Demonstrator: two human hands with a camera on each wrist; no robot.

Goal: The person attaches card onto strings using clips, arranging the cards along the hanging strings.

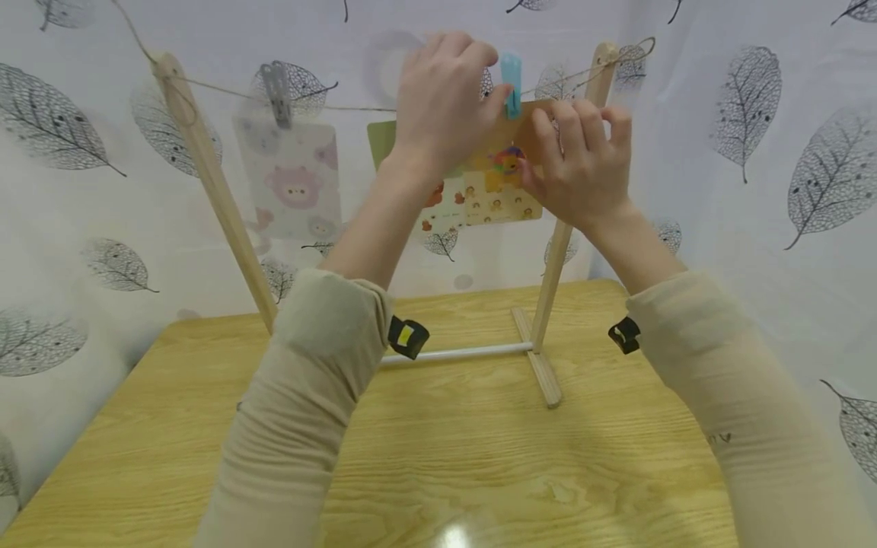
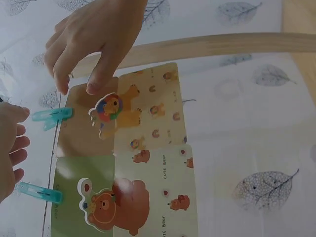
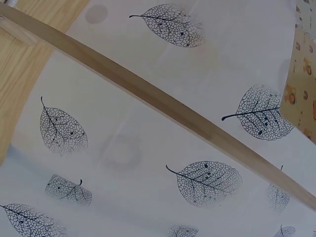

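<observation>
Two cards hang side by side from the twine: a brown-topped lion card (image 2: 84,126) and a green-topped bear card (image 2: 79,170). A light blue clothespin (image 1: 511,85) grips the lion card's top edge, and a second blue clothespin (image 2: 42,192) is on the bear card. My left hand (image 1: 445,103) is above the twine, close by the clothespins, its fingers loosely bent and holding nothing visible. At the lion card's upper right corner is my right hand (image 1: 582,156), fingers bent with a gap between thumb and forefinger. The right wrist view shows only the card's edge, no hand.
A wooden post (image 1: 212,183) on the left and another post (image 1: 555,266) on the right carry the twine (image 1: 226,91). Left along it, a grey clothespin (image 1: 277,95) holds a pale pink card (image 1: 294,179). A white bar (image 1: 473,352) runs low above the wooden table (image 1: 438,441).
</observation>
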